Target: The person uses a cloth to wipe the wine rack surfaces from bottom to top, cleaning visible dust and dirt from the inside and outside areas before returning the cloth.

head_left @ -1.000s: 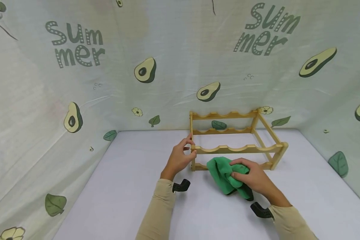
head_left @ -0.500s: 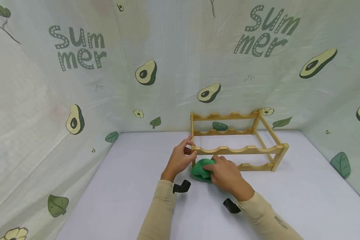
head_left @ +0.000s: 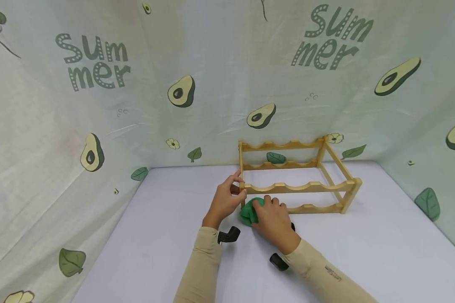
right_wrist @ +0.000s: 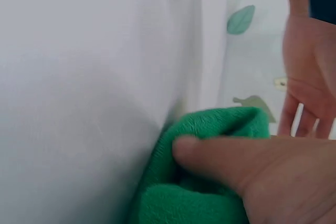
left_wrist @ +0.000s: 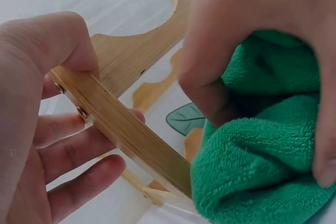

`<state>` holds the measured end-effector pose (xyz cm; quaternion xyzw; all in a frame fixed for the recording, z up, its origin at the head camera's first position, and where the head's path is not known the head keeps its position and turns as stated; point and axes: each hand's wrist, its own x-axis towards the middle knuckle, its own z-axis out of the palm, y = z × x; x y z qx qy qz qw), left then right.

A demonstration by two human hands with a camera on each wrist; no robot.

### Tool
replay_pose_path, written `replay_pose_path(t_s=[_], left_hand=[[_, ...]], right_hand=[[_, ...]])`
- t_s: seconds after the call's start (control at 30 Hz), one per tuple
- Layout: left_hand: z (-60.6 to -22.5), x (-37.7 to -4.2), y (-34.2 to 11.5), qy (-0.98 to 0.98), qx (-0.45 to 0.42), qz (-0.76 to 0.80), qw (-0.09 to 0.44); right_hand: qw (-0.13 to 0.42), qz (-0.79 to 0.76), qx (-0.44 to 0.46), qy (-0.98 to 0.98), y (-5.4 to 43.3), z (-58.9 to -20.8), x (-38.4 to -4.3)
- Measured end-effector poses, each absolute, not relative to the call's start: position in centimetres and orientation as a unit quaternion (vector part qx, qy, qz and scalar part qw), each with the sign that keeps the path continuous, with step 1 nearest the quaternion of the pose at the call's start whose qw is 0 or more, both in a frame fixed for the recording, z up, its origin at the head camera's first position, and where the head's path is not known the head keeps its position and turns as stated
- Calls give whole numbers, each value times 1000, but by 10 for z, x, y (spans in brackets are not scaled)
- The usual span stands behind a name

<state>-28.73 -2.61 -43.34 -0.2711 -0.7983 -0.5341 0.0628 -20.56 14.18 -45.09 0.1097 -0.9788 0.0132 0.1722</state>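
Note:
A light wooden bottle rack with scalloped rails stands on the table. My left hand grips its front left post; in the left wrist view the thumb presses the top of the post and the fingers lie around its other side. My right hand holds a bunched green cloth against the lower part of that same post. Close up, the cloth looks like fluffy towelling, pinched between thumb and fingers. It hides the lower end of the post.
The white tabletop reaches back to a hanging fabric sheet printed with avocados, leaves and lettering. The rack's back side stands close to this sheet. Black camera mounts stick out from both wrists.
My right hand has carried the green cloth leftward along the rack's front to the left post, then slightly farther left. The left hand keeps its grip and the rack stays put.

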Motion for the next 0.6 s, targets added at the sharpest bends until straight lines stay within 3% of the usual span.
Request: replay_pose_path(t_s=[0.3,0.6], left_hand=[[-435,-289,-28,-796,-279,-530,83],[-438,-289,-29,-793,-291,-525,102]], right_hand=[[225,24,103,-969,142,-455,-209],[228,70,72,-968,155,-457,-199]])
